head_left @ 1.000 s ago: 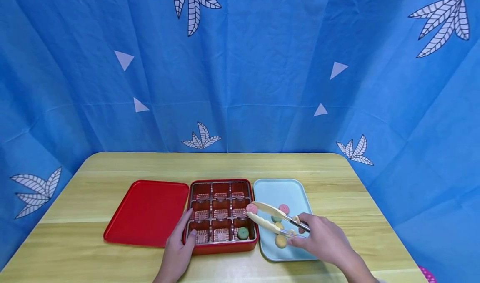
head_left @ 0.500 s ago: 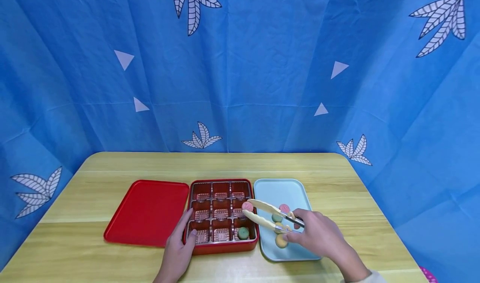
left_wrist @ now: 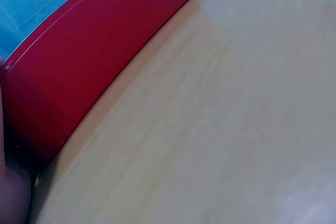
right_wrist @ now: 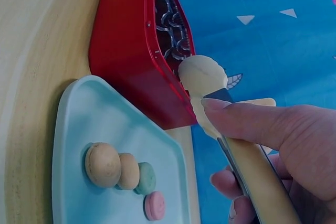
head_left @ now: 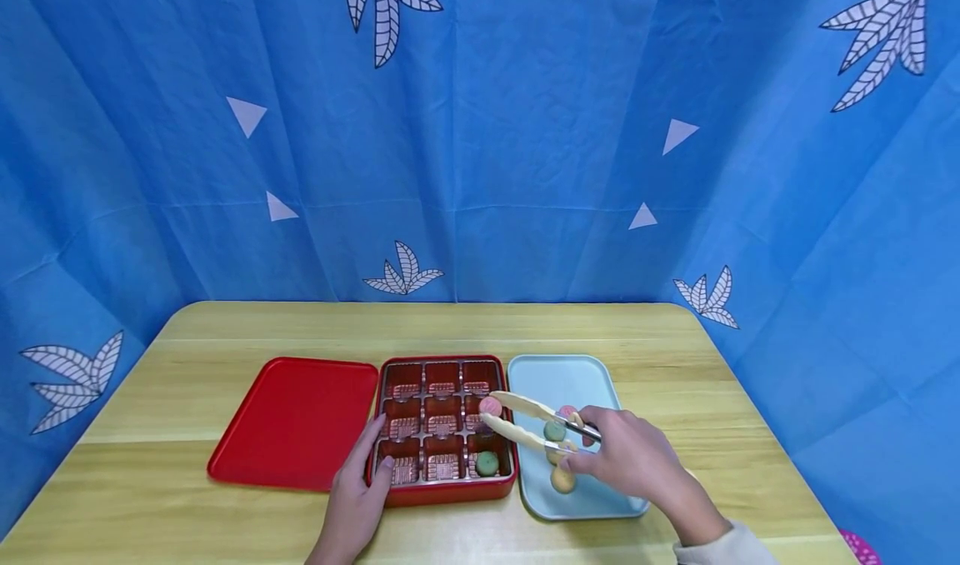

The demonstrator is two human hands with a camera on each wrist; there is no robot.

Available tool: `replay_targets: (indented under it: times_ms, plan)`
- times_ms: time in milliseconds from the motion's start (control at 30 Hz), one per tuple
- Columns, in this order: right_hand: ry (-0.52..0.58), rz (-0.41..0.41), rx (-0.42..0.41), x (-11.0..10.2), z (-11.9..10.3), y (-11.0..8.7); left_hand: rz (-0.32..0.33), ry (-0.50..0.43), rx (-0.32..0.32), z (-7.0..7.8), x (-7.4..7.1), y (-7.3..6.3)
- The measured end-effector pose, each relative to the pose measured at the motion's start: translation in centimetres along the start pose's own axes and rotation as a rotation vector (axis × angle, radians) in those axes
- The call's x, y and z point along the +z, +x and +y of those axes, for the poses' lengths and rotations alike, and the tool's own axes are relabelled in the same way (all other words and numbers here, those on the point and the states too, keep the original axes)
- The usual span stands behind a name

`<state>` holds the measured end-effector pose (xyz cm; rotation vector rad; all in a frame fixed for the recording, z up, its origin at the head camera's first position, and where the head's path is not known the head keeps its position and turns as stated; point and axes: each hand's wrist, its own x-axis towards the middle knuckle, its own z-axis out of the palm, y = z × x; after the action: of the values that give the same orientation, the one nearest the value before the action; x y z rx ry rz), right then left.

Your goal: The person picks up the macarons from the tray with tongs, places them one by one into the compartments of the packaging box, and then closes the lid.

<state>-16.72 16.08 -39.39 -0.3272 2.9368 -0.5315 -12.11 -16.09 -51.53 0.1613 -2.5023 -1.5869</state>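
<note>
Round macaron (head_left: 491, 407) in tongs (head_left: 524, 405), perhaps plastic-tipped

A wooden table (head_left: 450, 327) bears a red tray (head_left: 296, 423), red box (head_left: 450, 494), blue tray (head_left: 558, 377)

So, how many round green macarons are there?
2: one green macaron in the square red box, near-right compartment; another on the rectangular pale-blue tray; the right hand may hide more.

macarons (head_left: 491, 407): pink, green, yellowish | box (head_left: 450, 494): red | tray (head_left: 558, 382): pale blue
</note>
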Motion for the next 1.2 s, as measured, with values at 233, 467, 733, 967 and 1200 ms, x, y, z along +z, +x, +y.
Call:
replay_targets:
  times_ms: [233, 467, 733, 967, 1200]
  plan:
    - [-0.009, 0.01, -0.01, 0.05, -0.2, 0.1, 0.044, 0.037, 0.059, -0.42, 0.28, -0.05]
    - [-0.002, 0.009, -0.011, 0.14, -0.15, 0.1, 0.04, 0.039, 0.073, -0.4, 0.23, -0.1]
    - [0.003, -0.006, 0.001, 0.14, -0.15, 0.24, 0.041, 0.032, 0.071, -0.36, 0.21, -0.08]
    - [0.0, -0.012, 0.011, 0.04, -0.21, 0.26, 0.032, 0.017, 0.066, -0.47, 0.24, 0.0]
    - [0.001, -0.018, 0.012, 0.03, -0.28, 0.25, 0.033, 0.023, 0.069, -0.5, 0.21, -0.01]
